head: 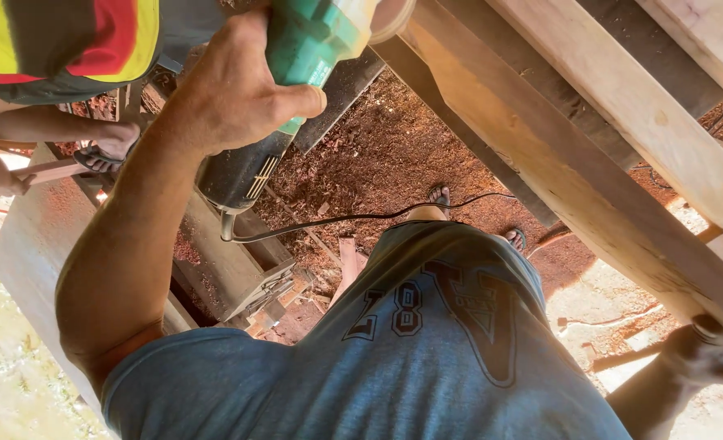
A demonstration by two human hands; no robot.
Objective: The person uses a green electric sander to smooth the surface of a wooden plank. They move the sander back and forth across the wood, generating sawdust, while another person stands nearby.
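We list first the long pale sawn timber beams (622,155), rough-grained and square-edged, which run aslant from the top centre to the right edge; every place below is given from them. Beneath and left of the beams lies the ground of red-brown sawdust and wood chips (378,155), loose and granular. Nearest the camera, below the beams, we note the blue-grey cotton T-shirt (427,358), soft and creased, with dark printed figures. Left of the beams, well apart, stands a grey flat-sided block or bench (231,269), dusted with sawdust. At the upper left, far from the beams, a second person in a yellow and red vest (68,37) crouches, a hand (113,138) beside a thin wooden strip (48,171).

Just left of the beams' upper end we record the green and black plastic hand-held power tool (288,106), cylindrical, with a ribbed vent, its front end touching or close against the beams. Our left hand (235,90) is wrapped tight around its green body, thumb across the casing. A thin black cable (353,216) trails from the tool's rear, curving below the beams. Our right hand (704,354) presses up under the lower edge of the beams at the far right, fingers curled about the wood. Two sandalled feet (439,195) stand on the sawdust under the beams.
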